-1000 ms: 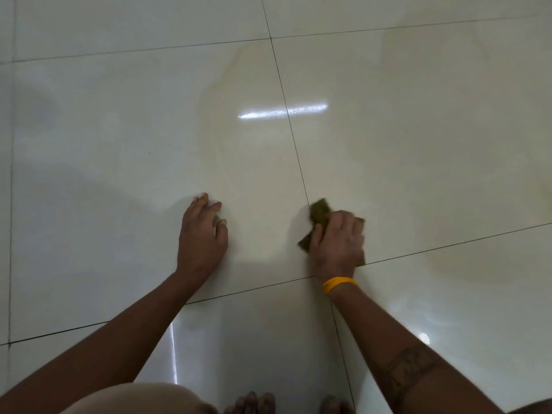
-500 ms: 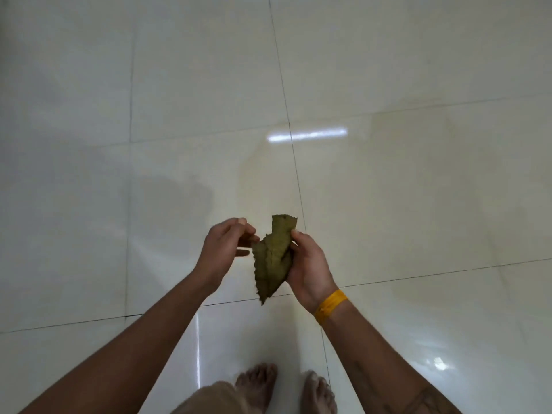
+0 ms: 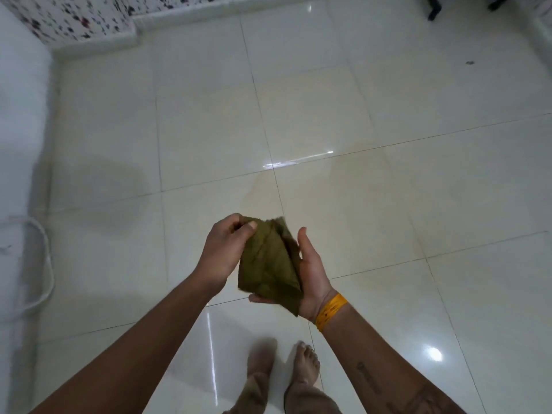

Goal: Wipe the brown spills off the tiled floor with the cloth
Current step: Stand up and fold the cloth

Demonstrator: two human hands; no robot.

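An olive-brown cloth (image 3: 267,264), folded into a rough wedge, is held in the air well above the floor. My left hand (image 3: 225,251) pinches its upper left corner between thumb and fingers. My right hand (image 3: 312,273), with a yellow band at the wrist, lies palm up under the cloth and cradles it, thumb pointing up. On the cream tiled floor (image 3: 388,204) a faint yellowish wet film (image 3: 328,192) spreads across the tiles beyond my hands. No distinct brown spill shows, only a small dark speck (image 3: 470,63) far right.
My bare feet (image 3: 283,363) stand on the tiles below my hands. A white cloth-covered piece of furniture (image 3: 21,130) lines the left side, with a white cord (image 3: 44,264) looping beside it. A speckled wall base (image 3: 89,13) runs along the top; dark furniture legs (image 3: 433,8) stand top right.
I have risen from crouching to standing. My right hand lifted the cloth off the floor, my left hand left the tile and took hold of the cloth's corner.
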